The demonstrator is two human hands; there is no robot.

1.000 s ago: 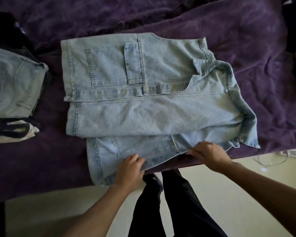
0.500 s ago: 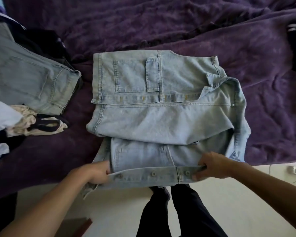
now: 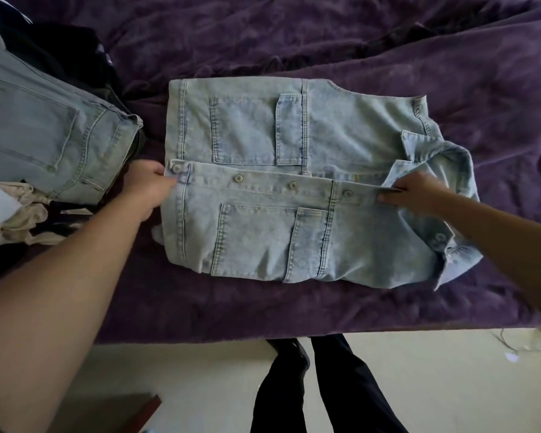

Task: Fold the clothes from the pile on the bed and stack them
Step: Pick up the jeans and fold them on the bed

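The bed (image 3: 372, 51) in front of me is covered in a purple blanket, with pale floor (image 3: 200, 385) below its near edge. The denim jacket (image 3: 263, 245) lies flat in the middle of it, collar to my right, its near front panel laid over so the button strip (image 3: 263, 184) runs along the middle. Folded jeans (image 3: 44, 135) sit just to the left, over dark clothes, with a small crumpled pile (image 3: 19, 223) nearer me. My left hand (image 3: 150, 185) grips the strip's left end; my right hand (image 3: 416, 192) pinches its right end by the collar.
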